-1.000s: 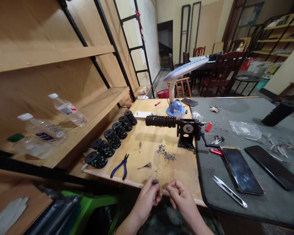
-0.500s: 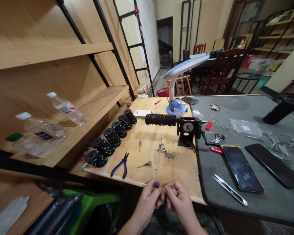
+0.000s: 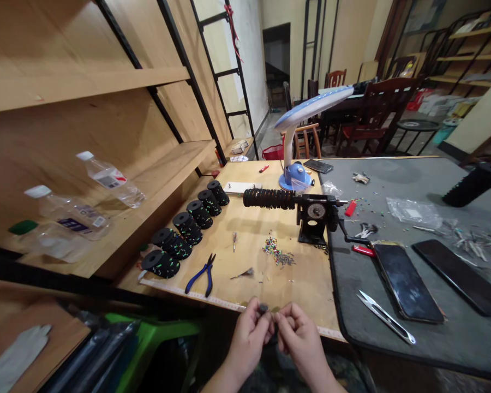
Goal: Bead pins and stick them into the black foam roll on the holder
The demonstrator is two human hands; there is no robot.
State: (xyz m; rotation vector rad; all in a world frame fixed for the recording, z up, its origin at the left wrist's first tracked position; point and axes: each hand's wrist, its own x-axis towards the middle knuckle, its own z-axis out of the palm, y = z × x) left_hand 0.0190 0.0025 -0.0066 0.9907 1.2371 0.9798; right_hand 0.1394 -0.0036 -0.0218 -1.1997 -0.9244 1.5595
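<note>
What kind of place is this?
Probably a small craft workshop: a black hand-cranked winder, a row of black green-flecked spools and blue-handled pliers sit on the wooden bench.

No text can be read — the bottle labels (image 3: pixel 106 178) and ruler (image 3: pixel 196 296) marks are too blurred.

Table (image 3: pixel 251 226) pale matt wood; mat (image 3: pixel 396 177) grey rough cloth; phone (image 3: pixel 407 283) glossy; snips (image 3: pixel 387 317) bright metal; small piece (image 3: pixel 263 308) matt dark.

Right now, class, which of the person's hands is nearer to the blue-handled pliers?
Left. The left hand, pinching a small dark piece, sits just below-right of the blue-handled pliers; the right hand lies farther right, beyond it.
</note>
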